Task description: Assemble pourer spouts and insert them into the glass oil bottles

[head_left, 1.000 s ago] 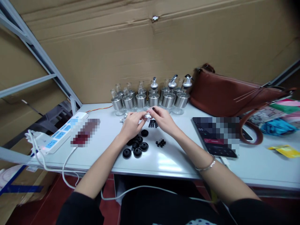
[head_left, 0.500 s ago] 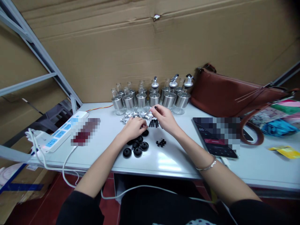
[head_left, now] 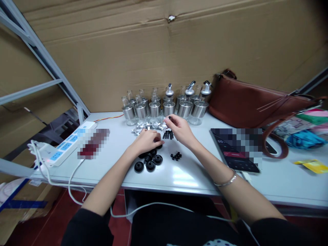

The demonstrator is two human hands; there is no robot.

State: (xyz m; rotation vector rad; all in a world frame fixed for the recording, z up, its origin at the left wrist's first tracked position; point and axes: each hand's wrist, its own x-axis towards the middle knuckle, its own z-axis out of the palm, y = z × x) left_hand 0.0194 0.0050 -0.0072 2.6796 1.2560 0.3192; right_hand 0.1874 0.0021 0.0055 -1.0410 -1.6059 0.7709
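Observation:
My right hand (head_left: pixel 179 129) is closed in a pinch on a small silver pourer top (head_left: pixel 165 120), with a bit of black showing at the fingertips. Lower and to the left, my left hand (head_left: pixel 147 140) has its fingers curled in, and something dark shows between them, too hidden to name. Under and in front of it lie several round black rubber stoppers (head_left: pixel 150 165). Silver pourer tops (head_left: pixel 139 128) are heaped behind the hands. Between the hands is a row of black flip levers (head_left: pixel 168 134). Small black caps (head_left: pixel 176 156) sit in a cluster nearer the front.
Glass bottles with steel sleeves (head_left: pixel 155 110) stand along the back, some with pourers fitted. A brown bag (head_left: pixel 251 99) and a tablet (head_left: pixel 233 153) are on the right, with a yellow packet (head_left: pixel 314 166) beyond. At left lies a power strip (head_left: pixel 69 143) with white cables.
The fingers of my left hand have shifted slightly to the right and down over the stoppers. My right hand stays almost where it was, keeping its pinch.

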